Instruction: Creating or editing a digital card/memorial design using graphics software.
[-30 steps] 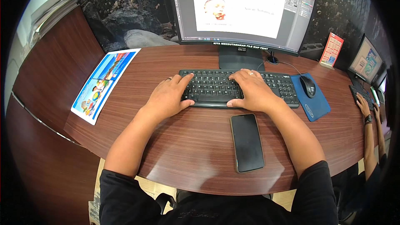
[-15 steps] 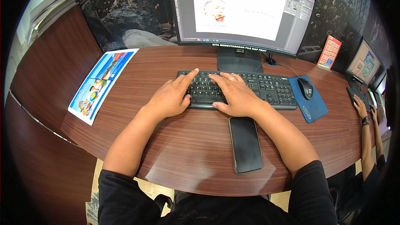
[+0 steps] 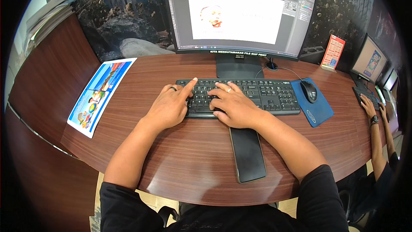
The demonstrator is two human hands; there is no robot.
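A black full-size keyboard (image 3: 274, 96) lies below a wide monitor (image 3: 236, 21), whose screen holds a white page with a portrait picture. My left hand (image 3: 167, 108) rests over the keyboard's left end, index finger stretched toward the upper rows and the other fingers bent, with a dark ring on one. Over the middle keys is my right hand (image 3: 236, 106), fingers apart and bent, thumb by the front edge; it wears a light ring. Neither hand grips anything. A dark-screened smartphone (image 3: 249, 157) lies just below my right wrist.
A black mouse (image 3: 309, 91) sits on a blue mouse pad (image 3: 316, 114) right of the keyboard. Printed colour sheets (image 3: 96, 94) lie at the left by a wooden partition (image 3: 53, 71). A red desk calendar (image 3: 333, 52) stands at right; beyond, another person's hand (image 3: 368, 104) works at a second keyboard.
The view has shifted, so the desk sits lower and further left. My left fingers have bent more, apart from the index. Lettering on the screen's page looks fainter.
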